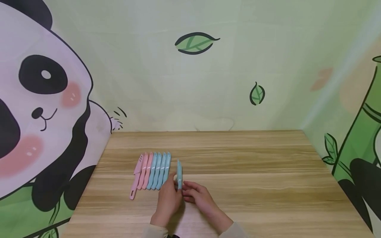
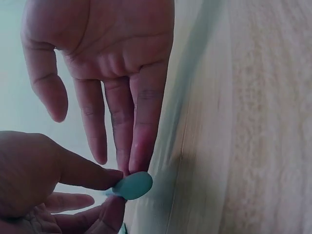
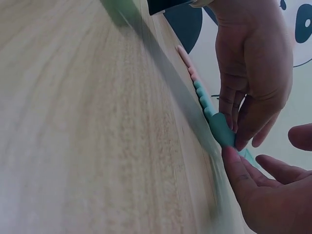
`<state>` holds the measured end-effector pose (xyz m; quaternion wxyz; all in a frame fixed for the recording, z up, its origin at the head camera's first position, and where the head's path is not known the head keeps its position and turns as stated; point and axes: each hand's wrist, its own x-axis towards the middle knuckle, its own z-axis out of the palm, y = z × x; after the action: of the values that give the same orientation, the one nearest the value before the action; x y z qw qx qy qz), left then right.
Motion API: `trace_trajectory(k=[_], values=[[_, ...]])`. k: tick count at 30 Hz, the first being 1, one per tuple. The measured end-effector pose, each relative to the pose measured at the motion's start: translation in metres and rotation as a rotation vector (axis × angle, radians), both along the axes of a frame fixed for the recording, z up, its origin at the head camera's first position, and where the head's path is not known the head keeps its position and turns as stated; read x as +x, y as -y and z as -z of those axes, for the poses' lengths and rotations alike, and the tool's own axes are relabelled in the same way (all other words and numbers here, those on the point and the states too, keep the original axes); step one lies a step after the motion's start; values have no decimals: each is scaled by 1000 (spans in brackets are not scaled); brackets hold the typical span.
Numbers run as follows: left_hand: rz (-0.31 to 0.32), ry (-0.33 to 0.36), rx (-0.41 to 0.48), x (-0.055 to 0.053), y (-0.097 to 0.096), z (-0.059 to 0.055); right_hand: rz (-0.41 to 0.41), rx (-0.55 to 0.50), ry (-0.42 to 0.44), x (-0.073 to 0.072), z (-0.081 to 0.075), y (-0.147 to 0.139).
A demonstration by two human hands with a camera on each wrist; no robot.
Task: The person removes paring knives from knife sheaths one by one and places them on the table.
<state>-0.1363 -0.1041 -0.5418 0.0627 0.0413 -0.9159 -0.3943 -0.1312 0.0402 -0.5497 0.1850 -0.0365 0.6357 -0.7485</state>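
A light-blue fruit knife (image 1: 179, 173) stands out between the two hands, its tip pointing away from the person. My left hand (image 1: 170, 195) pinches its handle (image 3: 223, 129) between thumb and fingers. The fingers of my right hand (image 1: 200, 195) are loosely extended, with fingertips right at the handle's near end. From the left wrist view, the rounded handle end (image 2: 135, 185) shows between the left thumb and the right fingertips. Just left of the hands lies a side-by-side row of several blue knives (image 1: 159, 170) and two pink knives (image 1: 146, 170).
At the row's left end lies a longer pink knife (image 1: 136, 178) with slots in its blade and a hole in its handle. All rest on a wood-grain table (image 1: 253, 185). Behind the table hangs a green backdrop (image 1: 148, 82) printed with a panda, leaves and bamboo.
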Motion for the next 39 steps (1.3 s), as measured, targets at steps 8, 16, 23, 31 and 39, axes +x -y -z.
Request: trace_trajectory(k=[8, 16, 23, 31, 39], values=[[26, 24, 72, 2, -3, -4, 59, -13, 8, 1, -2, -8], [107, 94, 221, 4, -10, -6, 88, -8, 8, 1, -5, -23], [166, 145, 379, 8, -17, -7, 105, 10, 14, 2, -8, -35], [252, 241, 592, 13, -26, 0, 165, 63, 25, 0, -7, -46], [316, 281, 687, 15, -34, 3, 237, 119, 15, -4, -8, -55]])
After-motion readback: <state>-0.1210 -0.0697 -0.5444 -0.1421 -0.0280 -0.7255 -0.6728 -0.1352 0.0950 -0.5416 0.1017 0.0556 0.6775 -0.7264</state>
